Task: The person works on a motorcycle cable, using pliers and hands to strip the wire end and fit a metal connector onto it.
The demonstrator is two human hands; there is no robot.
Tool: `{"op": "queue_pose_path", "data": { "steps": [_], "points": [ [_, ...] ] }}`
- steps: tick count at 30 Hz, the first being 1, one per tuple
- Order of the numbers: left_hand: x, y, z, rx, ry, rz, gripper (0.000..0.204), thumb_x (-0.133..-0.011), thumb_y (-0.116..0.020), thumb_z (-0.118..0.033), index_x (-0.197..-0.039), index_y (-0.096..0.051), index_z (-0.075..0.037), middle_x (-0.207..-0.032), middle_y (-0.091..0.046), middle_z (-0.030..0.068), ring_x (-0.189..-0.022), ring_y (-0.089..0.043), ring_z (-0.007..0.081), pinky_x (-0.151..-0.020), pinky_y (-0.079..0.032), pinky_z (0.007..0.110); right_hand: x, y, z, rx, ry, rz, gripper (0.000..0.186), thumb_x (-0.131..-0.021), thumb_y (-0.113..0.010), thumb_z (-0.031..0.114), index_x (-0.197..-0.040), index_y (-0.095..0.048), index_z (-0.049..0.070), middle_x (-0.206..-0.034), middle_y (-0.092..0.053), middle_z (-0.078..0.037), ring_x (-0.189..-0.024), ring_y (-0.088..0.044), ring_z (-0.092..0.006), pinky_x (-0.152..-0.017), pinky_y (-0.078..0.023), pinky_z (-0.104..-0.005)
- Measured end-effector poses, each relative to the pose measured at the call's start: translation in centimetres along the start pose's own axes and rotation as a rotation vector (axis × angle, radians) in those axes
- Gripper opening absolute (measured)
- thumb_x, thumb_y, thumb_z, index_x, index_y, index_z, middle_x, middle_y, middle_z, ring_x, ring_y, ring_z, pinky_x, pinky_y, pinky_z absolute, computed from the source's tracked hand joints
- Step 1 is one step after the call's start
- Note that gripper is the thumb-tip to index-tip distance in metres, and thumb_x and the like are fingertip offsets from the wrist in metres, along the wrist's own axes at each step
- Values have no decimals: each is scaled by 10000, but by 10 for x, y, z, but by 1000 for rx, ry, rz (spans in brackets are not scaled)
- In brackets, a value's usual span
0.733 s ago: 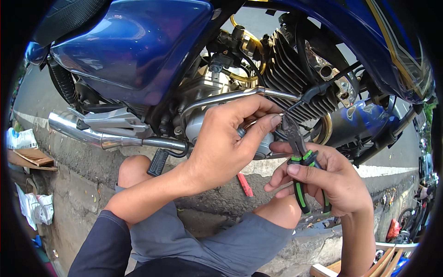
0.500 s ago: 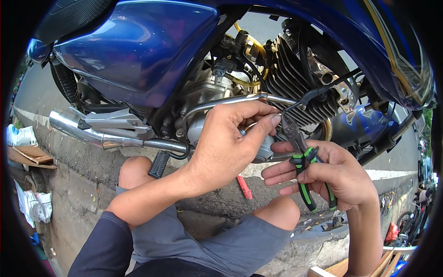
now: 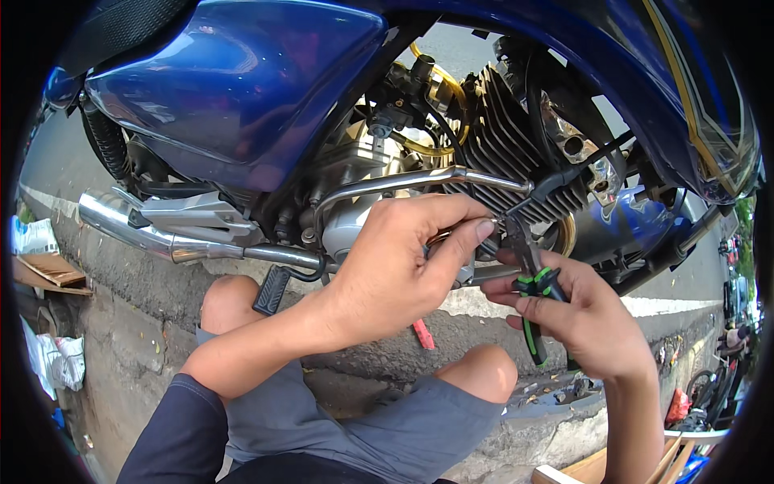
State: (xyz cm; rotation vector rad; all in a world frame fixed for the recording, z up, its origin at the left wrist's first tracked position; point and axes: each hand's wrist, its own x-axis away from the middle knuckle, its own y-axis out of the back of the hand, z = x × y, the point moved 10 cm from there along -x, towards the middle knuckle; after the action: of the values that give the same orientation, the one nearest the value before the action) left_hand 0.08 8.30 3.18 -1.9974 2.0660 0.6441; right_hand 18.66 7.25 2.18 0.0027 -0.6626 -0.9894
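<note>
My left hand (image 3: pixel 387 266) is closed in a pinch, thumb against forefinger, on a small thin piece too small to make out. Around the black and green handles of the pliers (image 3: pixel 551 284) my right hand (image 3: pixel 601 319) is wrapped, its fingers curled. The dark jaws point up beside my left fingertips; whether they touch the small piece I cannot tell. Just above the jaws hangs a black spark plug cap (image 3: pixel 551 187) on its cable. Behind my hands stands the motorcycle's finned engine cylinder (image 3: pixel 504 133), with a chrome crash bar (image 3: pixel 395 181) crossing in front of it.
A blue side panel (image 3: pixel 242 89) and chrome exhaust (image 3: pixel 173 242) fill the left. The foot peg (image 3: pixel 272 290) juts out by my knee. A red strip (image 3: pixel 423 334) lies on the ground between my knees and the engine. Wooden boards (image 3: pixel 597 468) lie at the lower right.
The fingers of my right hand have curled in around the plier handles, where they were stretched out before. My left hand keeps its pinch. The view has shifted slightly.
</note>
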Motion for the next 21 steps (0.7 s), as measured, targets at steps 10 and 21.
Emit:
{"op": "queue_pose_path", "data": {
  "steps": [10, 21],
  "points": [
    [8, -31, 32, 721, 414, 303, 311, -1146, -623, -237, -1130, -776, 34, -753, -578, -26, -685, -460, 42, -615, -350, 234, 22, -19, 0, 148, 309, -291, 539, -1005, -574, -71, -1540, -504, -79, -1387, -729, -169, -1278, -667, -190, -1114, -483, -339],
    [16, -42, 25, 886, 552, 349, 344, -1150, -606, -260, -1156, -744, 55, -750, -511, -43, -659, -404, 51, -614, -349, 231, 41, -28, 15, 688, 577, -685, 837, -838, -574, -81, -1656, -397, -51, -1408, -589, -304, -1281, -608, -465, -1105, -467, -527]
  ]
}}
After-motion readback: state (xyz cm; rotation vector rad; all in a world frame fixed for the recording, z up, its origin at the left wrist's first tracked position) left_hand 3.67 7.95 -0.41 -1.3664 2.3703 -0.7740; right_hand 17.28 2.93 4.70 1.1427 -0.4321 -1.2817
